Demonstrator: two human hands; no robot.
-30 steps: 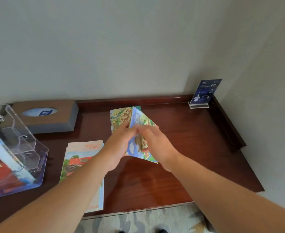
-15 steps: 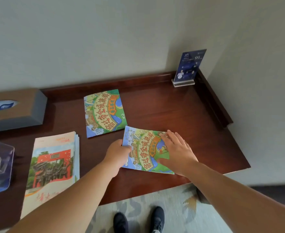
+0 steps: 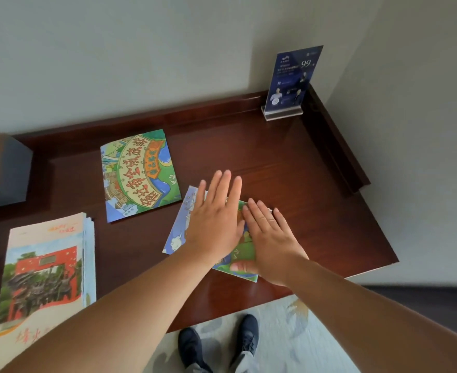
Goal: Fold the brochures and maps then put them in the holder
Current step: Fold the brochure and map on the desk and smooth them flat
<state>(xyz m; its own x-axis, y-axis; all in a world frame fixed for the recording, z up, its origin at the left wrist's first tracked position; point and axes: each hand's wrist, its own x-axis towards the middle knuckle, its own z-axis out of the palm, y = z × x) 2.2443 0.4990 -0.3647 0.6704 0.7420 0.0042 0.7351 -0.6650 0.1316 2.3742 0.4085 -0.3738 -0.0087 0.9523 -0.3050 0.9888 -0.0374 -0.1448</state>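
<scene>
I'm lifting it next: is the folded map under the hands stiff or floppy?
Probably floppy and light: the folded map is thin paper. It may spring open when released, since left hand and right hand press it flat. Likely slides on the glossy table.

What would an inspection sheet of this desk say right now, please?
Surface: dark wooden desk, raised rim at back and right.
Job's things: folded map under both hands; second map flat behind it; brochure stack at left; holder not in view.
Clutter: box, cut off far left; blue sign stand, back right corner.
Grippers: left hand and right hand flat on the folded map, fingers straight.
Cables: nothing seen.
Surroundings: pale walls, patterned carpet, dark shoes.
</scene>
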